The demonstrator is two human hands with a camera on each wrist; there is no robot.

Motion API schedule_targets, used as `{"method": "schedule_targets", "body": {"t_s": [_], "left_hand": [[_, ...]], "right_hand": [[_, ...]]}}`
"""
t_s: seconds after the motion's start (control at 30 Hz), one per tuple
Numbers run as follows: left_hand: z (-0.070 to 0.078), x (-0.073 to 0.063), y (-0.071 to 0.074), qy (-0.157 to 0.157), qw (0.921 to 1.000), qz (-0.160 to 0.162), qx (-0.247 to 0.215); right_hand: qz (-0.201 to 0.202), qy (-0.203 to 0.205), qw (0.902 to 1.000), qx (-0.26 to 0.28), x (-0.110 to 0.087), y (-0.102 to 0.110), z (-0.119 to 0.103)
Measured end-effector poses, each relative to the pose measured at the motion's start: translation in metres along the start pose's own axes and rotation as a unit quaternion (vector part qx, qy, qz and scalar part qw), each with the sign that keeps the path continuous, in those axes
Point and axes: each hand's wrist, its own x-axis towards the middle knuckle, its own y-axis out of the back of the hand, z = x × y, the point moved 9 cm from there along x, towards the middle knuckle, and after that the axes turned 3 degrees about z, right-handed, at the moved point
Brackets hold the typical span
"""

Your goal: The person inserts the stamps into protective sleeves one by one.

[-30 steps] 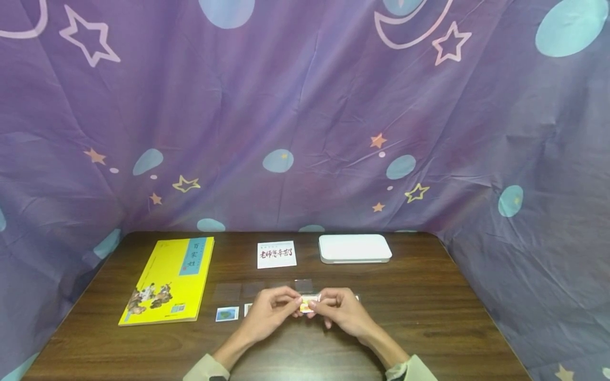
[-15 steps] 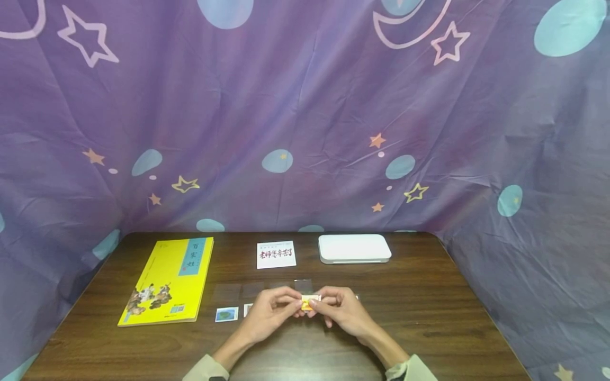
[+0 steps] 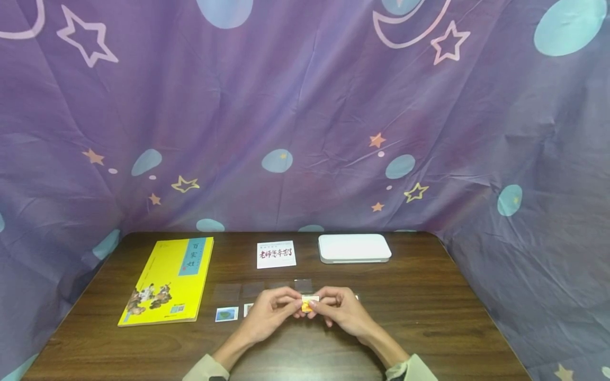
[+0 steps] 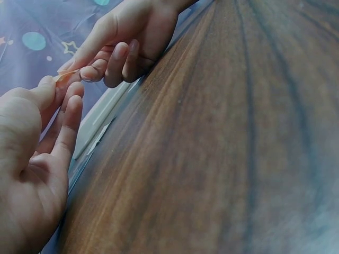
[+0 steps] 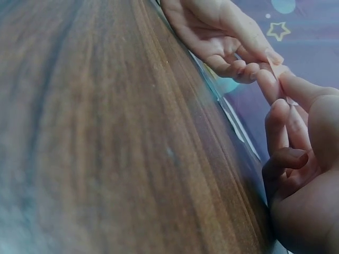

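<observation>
Head view: looking down on a brown wooden counter (image 3: 429, 323). Held at near middle, between left hand (image 3: 272, 313) and right hand (image 3: 344, 313): small yellow-and-white card (image 3: 306, 307). Left grip: pinching one side, thumb against fingertips. Right grip: pinching opposite side, with thumb over part of printed face. Cannot tell whether cased in clear film.

Just beyond both hands: row of thin clear plastic squares, shiniest (image 3: 303, 286) directly behind small card, others faint against the wood, leftmost (image 3: 227, 291) hardest to see. Possibly pockets; cannot tell what, if anything, is inside. Flat on counter beside left hand: blue picture card (image 3: 226, 314), then second picture card (image 3: 247, 309), mostly hidden by left hand.

Farther back: yellow book (image 3: 167, 280) with blue title panel; white card (image 3: 276, 255) with red lettering; flat white box (image 3: 355, 248) with rounded corners. Cannot see into the box, nor tell if hollow. Behind all: purple curtain (image 3: 305, 106) with stars and ovals.

Left wrist view: looking low along counter. Small card almost edge-on, raised clear of the wood, pinched from both ends. White box partly visible behind hands.

Right wrist view: small card again, now a thin slanted strip between both thumbs and fingertips. Pale flat edges farther along counter, too blurred to identify.
</observation>
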Motion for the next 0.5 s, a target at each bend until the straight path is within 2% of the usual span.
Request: {"method": "schedule_targets", "body": {"t_s": [0.13, 0.4, 0.5], "left_hand": [[-0.0015, -0.0004, 0.0000, 0.007, 1.0000, 0.000, 0.003], [-0.0027, -0.0006, -0.0030, 0.008, 0.9994, -0.012, -0.031], [-0.0037, -0.0009, -0.0031, 0.018, 0.9990, -0.013, -0.038]], "right_hand": [[-0.003, 0.003, 1.0000, -0.001, -0.0003, -0.0006, -0.0011], [0.010, -0.008, 0.9999, -0.004, -0.0001, 0.0018, 0.0008], [0.013, -0.010, 0.9999, -0.001, 0.0001, 0.0023, 0.0008]]}}
